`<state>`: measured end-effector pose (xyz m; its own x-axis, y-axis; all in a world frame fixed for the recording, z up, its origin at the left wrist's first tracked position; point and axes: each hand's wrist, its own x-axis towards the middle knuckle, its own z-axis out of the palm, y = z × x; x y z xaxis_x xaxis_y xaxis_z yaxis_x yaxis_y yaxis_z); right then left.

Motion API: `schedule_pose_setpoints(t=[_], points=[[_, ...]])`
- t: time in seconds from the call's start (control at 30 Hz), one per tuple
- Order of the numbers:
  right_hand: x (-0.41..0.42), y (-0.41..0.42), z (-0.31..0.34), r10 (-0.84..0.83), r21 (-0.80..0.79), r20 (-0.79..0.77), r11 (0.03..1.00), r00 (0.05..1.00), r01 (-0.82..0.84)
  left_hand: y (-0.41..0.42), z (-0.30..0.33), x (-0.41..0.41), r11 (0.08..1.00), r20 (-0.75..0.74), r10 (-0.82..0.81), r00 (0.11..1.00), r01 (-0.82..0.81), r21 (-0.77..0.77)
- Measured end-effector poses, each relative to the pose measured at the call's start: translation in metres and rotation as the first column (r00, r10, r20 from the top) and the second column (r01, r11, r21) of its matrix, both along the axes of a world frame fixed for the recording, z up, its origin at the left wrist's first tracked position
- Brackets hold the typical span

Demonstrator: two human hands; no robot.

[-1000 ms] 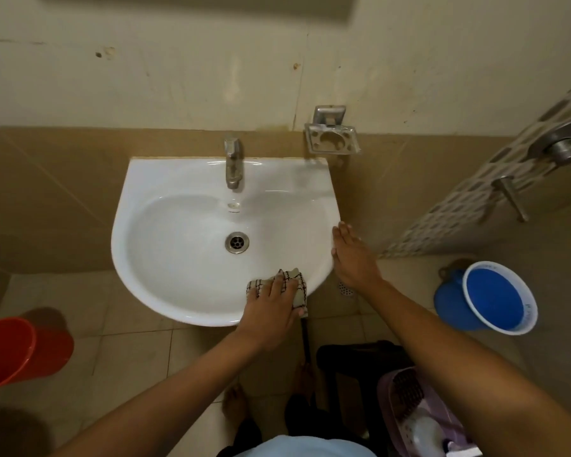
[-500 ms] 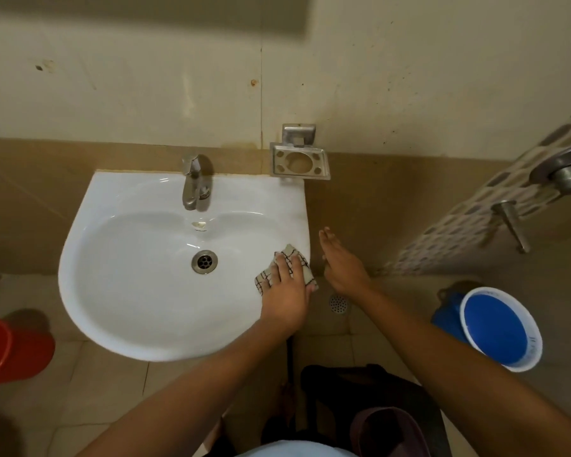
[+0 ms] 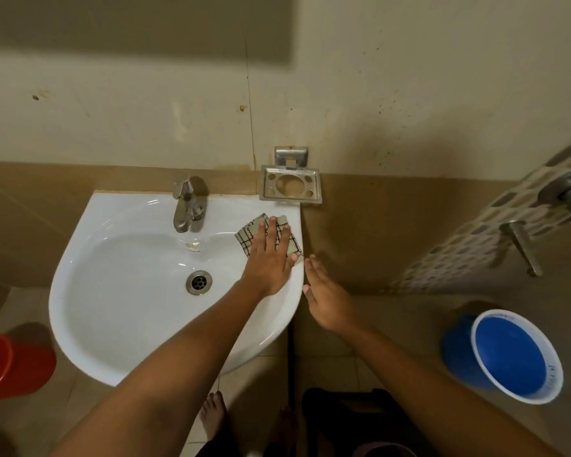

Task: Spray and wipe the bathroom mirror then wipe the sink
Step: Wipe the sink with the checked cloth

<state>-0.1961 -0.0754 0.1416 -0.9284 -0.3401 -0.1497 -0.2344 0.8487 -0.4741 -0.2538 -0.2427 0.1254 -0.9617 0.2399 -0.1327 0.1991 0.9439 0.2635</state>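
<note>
Glossy ceramic sink (image 3: pixel 119 324); checked cloth (image 3: pixel 244 237); matt metal tap (image 3: pixel 187 206).

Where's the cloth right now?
The cloth lies on the sink's back right rim, under the left hand, between the tap and the soap holder.

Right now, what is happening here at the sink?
A person is wiping the white sink. The left hand presses a checked cloth flat on the sink's back right rim, between the tap and the metal soap holder on the wall. The right hand is open, beside the sink's right edge, and holds nothing. A blue bucket and a red bucket stand on the floor.
</note>
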Motion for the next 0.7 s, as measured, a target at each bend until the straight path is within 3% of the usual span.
schedule_pose_setpoints(t=[0.13, 0.37, 0.57, 0.7], points=[[0.006, -0.010, -0.002, 0.021, 0.041, -0.024, 0.999, 0.999, -0.020, 0.005, 0.013, -0.016, 0.997, -0.026, -0.063, 0.998, 0.062, -0.054], [0.007, -0.014, -0.011, -0.004, 0.106, -0.071, 0.994, 0.997, 0.012, 0.008, 0.018, -0.060, 0.895, -0.055, -0.437, 0.898, 0.428, -0.130], [0.004, -0.015, -0.017, -0.011, 0.099, -0.041, 0.995, 0.999, 0.015, -0.029, 0.020, -0.074, 0.943, -0.140, -0.303, 0.943, 0.318, 0.098], [0.004, -0.016, -0.019, -0.028, 0.092, -0.026, 0.995, 0.999, 0.031, -0.076, 0.009, -0.078, 0.939, -0.153, -0.340, 0.928, 0.343, -0.012]])
